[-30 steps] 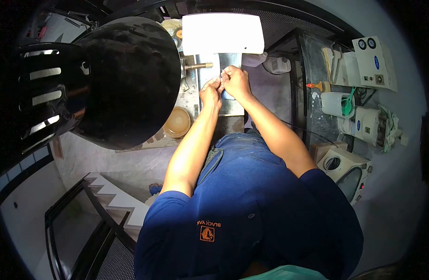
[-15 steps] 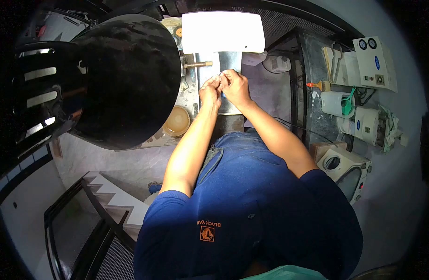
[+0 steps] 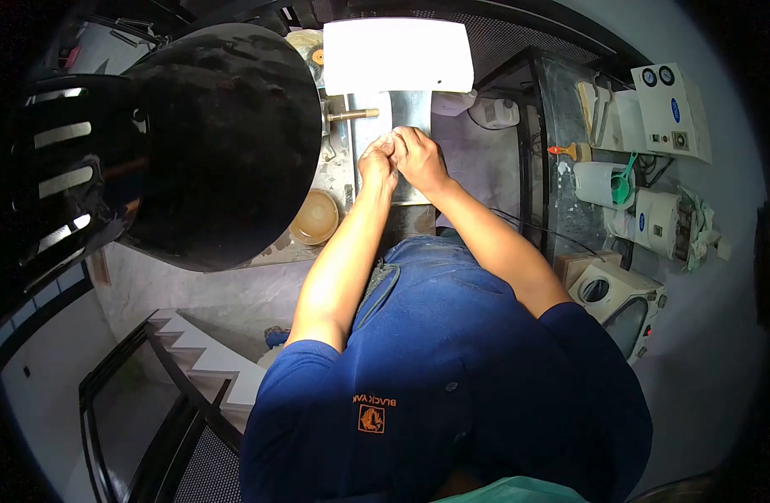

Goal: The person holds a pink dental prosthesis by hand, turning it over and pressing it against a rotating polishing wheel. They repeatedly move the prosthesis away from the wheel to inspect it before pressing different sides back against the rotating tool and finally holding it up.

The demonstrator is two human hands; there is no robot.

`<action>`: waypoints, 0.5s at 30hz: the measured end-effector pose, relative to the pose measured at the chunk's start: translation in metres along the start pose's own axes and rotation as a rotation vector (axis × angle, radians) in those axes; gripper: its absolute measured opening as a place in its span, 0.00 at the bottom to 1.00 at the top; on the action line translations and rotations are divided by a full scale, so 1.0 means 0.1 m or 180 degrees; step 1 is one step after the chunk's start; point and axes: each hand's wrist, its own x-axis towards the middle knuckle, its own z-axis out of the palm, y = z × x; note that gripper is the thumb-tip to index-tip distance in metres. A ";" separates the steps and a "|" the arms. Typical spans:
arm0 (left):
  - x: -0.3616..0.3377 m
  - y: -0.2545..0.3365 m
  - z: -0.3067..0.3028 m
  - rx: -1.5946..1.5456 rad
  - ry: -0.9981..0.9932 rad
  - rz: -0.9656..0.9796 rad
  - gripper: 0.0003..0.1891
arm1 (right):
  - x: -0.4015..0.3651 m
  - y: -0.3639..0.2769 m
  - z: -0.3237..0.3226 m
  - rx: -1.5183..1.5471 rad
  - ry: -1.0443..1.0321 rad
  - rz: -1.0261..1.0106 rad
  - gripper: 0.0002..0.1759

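Note:
Close together above a metal tray (image 3: 414,186), my left hand (image 3: 377,163) and my right hand (image 3: 419,161) meet at their fingertips. Both are closed in a pinch. Whatever they hold between them is too small and hidden to name. Just beyond the fingers, a brass-coloured spindle (image 3: 353,115) sticks out from the left over the tray. A white panel (image 3: 397,55) covers the tray's far end.
A big black lamp shade (image 3: 226,147) fills the left. Near my left forearm stands a round bowl (image 3: 315,216) of cloudy liquid. To the right, a bench (image 3: 569,201) bears a brush (image 3: 576,152), a white container (image 3: 599,184) with a green scoop, and white machines (image 3: 678,117).
The whole view has shifted very slightly. My fingers have moved a little against each other, and the hands stay together over the tray.

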 end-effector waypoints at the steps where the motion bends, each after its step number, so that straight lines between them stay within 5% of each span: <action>1: -0.01 0.01 0.03 0.0001 0.0019 -0.0015 0.06 | 0.00 0.00 -0.01 -0.0002 0.0000 0.0000 0.05; 8: -0.16 0.07 0.22 0.0135 0.0430 0.0199 0.06 | 0.13 0.07 -0.04 0.0094 0.0045 0.0373 0.05; 10: -0.16 0.08 0.23 0.0101 0.0539 0.0261 0.07 | 0.19 0.06 -0.05 0.0267 -0.0215 0.1089 0.03; 15: -0.22 0.14 0.31 0.0124 0.0661 0.0302 0.07 | 0.33 0.11 -0.06 0.0229 -0.0507 0.1626 0.05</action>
